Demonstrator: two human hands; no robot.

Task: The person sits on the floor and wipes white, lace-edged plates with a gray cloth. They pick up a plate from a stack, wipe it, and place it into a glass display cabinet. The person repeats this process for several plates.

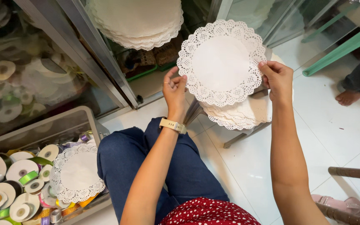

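- The round white paper doily [221, 62] is held up flat in front of the person, above a stack of doilies [240, 112] on a stool.
- Right hand [276, 79]: grip pinching the doily's right lace edge.
- Left hand [174, 89]: fingertips pinching its left edge; a watch on the wrist.
- Another doily [76, 173] lies on the ribbon spools [17, 183] in a tray at lower left.

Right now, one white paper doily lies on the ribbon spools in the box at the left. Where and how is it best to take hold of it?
Probably pinch the doily at its lacy rim on the right side, beside the knee. It lies flat on uneven ribbon spools, so the thin edge there likely overhangs and thumb and finger could slip under. Come from the right, with a light grip, since the punched paper looks easy to tear.
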